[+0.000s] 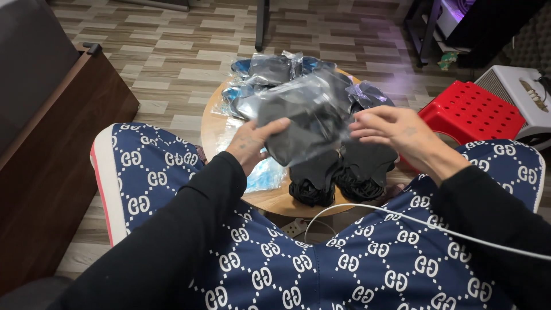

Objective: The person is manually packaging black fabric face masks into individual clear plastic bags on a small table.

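Far left there's a dark wooden cabinet (51, 166). Then the left hand (252, 143) clamps the left edge of a clear plastic bag (304, 117) with black masks inside, held up over the small round desk (215, 129). The right hand (396, 132) sits at the bag's right edge, fingers loosely spread, just touching it. Looks like the bagging step; next it probably needs a firmer right-side pinch. Loose black masks (338, 175) lie below, more filled bags (270, 69) farther back, red stool (470, 109) right.
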